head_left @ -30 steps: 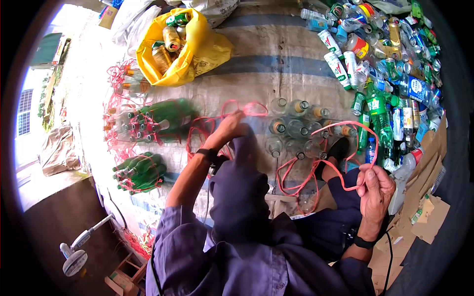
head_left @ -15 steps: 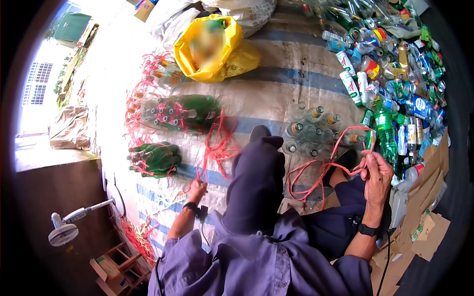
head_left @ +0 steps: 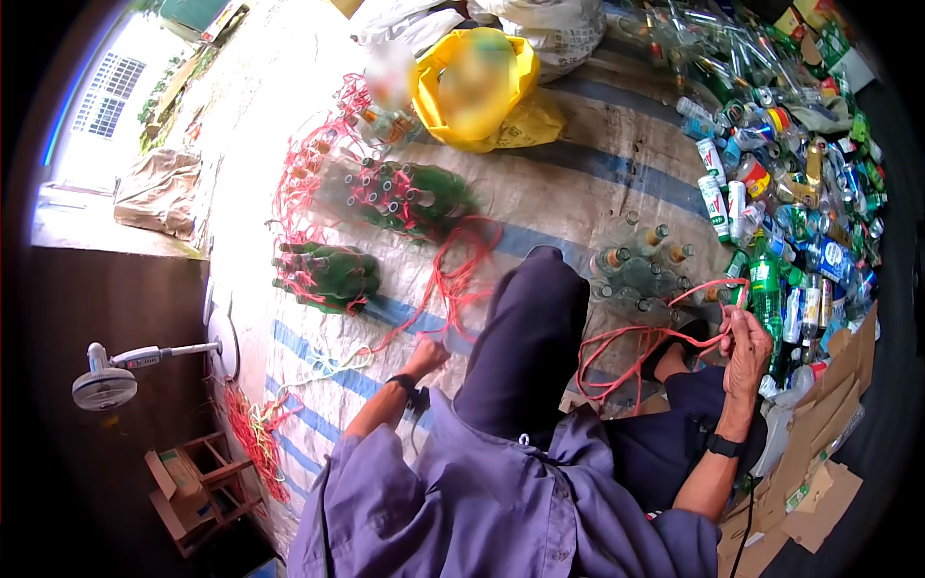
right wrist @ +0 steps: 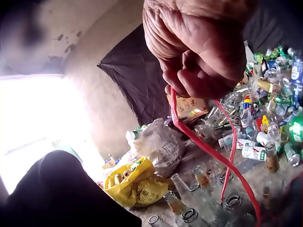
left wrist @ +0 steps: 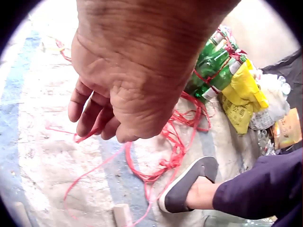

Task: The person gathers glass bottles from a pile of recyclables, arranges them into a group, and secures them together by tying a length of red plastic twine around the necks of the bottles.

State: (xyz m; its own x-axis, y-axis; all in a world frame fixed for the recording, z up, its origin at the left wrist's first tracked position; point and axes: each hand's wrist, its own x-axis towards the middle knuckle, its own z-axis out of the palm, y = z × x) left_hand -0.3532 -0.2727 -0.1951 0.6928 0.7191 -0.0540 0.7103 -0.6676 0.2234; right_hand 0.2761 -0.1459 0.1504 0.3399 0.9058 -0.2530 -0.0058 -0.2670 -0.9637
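Note:
In the head view my right hand (head_left: 747, 349) is raised at the right and pinches red plastic twine (right wrist: 201, 139). Two lengths of it hang down in the right wrist view, over clear glass bottles (head_left: 650, 270) standing in a cluster. My left hand (head_left: 424, 358) is low over the striped sheet, left of the bent knee. Its fingers (left wrist: 85, 125) curl on a thin red strand (left wrist: 60, 129) in the left wrist view. A loose tangle of red twine (head_left: 451, 279) lies just beyond this hand. Tied bundles of green bottles (head_left: 328, 277) lie farther left.
A yellow bag (head_left: 462, 135) stands at the back beside white sacks (head_left: 568, 39). Bottles and cans (head_left: 800, 207) are heaped at the right, with cardboard (head_left: 819, 433) in front. At the left are a fan (head_left: 106, 385) and a wooden stool (head_left: 226, 472).
My left hand swung from the twine near the middle back toward the body, then slightly right. My right hand stays raised with the twine. The head view has shifted, and the knee is lower.

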